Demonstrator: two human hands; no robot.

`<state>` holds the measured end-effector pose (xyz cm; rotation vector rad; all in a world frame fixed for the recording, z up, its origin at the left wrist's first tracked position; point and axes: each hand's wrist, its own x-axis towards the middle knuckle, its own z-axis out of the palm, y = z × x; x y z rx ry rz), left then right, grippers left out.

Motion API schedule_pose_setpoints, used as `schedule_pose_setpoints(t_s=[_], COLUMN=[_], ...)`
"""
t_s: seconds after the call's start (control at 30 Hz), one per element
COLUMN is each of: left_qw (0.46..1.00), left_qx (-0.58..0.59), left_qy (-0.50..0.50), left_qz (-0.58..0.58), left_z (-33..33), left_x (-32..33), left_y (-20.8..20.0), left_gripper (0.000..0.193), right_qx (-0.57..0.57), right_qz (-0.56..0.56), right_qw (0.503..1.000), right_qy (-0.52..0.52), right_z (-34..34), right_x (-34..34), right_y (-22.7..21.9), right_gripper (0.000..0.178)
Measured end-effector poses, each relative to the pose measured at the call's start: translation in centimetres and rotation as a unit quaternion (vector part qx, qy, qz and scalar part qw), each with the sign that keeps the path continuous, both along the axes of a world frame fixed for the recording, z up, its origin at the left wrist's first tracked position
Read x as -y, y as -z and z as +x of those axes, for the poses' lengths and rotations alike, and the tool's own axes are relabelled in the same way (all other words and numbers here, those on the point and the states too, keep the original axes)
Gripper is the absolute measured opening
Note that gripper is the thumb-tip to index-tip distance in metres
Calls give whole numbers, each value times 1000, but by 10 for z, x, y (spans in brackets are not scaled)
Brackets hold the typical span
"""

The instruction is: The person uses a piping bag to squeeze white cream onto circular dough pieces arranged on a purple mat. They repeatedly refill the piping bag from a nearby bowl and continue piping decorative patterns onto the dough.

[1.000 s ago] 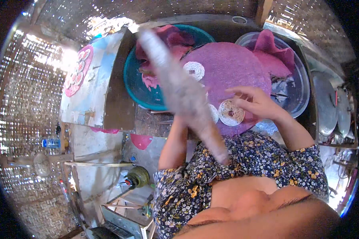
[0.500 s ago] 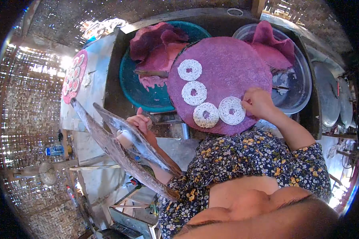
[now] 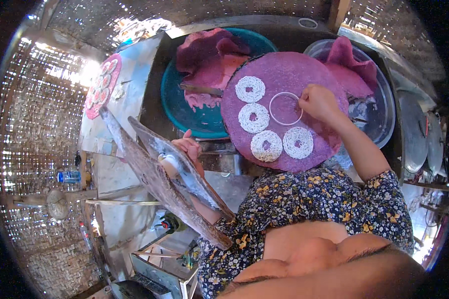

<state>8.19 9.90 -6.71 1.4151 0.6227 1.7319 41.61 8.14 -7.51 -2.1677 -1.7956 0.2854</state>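
A thin white ring (image 3: pixel 286 108) is pinched in my right hand (image 3: pixel 318 102) over a round purple mat (image 3: pixel 284 70). Inside the ring only the mat's surface shows. White noodle-like rounds with holes in their middles lie along the mat's left and near edges; the nearest one to the ring is a white round (image 3: pixel 298 142) below it. On the left, my left hand (image 3: pixel 188 148) is beside a two-armed wooden lever tool (image 3: pixel 159 172), which crosses in front of my left forearm. Its fingers are curled; what they hold, if anything, is hidden.
Behind the mat stand a teal basin (image 3: pixel 167 107) with a pinkish-red cloth (image 3: pixel 212 50) and a clear grey basin (image 3: pixel 388 109) with another such cloth. A pink mat with several rounds (image 3: pixel 103 84) lies on the far-left surface. Round metal lids (image 3: pixel 413 127) are at right.
My right hand has lifted the ring off the near-right round and carried it up and slightly left across the mat. That round now lies uncovered. The view has shifted slightly.
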Motion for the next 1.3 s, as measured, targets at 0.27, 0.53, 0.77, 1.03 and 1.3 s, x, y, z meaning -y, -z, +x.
schedule_pose_setpoints(t_s=[0.27,0.53,0.77,1.03,1.3], left_qw=[1000,983,913,797,736], left_qx=[5,-150,-392,278,421], left_qy=[-24,-55,-27,515,465], left_qz=[7,-91,113,-150,-254], left_z=[-11,15,92,132,185], left_x=[1,-16,-34,-113,-126], left_y=[12,20,-19,-61,5], left_gripper=[16,9,54,71,61], right_qx=[23,-57,-699,-692,-585], right_qz=[-19,25,-251,-317,-379], right_qw=[999,990,667,648,715], right_qy=[-36,-124,-60,22,48], right_z=[-4,-25,-45,18,63], right_x=[-1,22,60,57,40], right_y=[2,-56,-44,-36,-50], right_gripper=[18,43,69,81,76])
